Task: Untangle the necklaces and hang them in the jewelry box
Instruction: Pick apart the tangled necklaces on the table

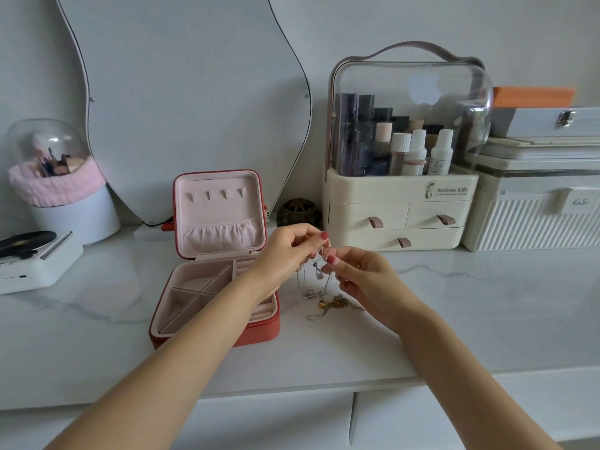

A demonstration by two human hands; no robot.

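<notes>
Necklaces [319, 287] hang in a tangle from both your hands, just right of the open red jewelry box [214, 274] on the white marble bench [454, 303]. Your left hand [289, 251] pinches a silver chain between thumb and forefinger; your right hand [360, 274] pinches it close beside, fingertips nearly meeting. The lower strands, with gold-coloured pieces, lie heaped on the bench. Four hooks [217, 193] in the box lid stand bare.
</notes>
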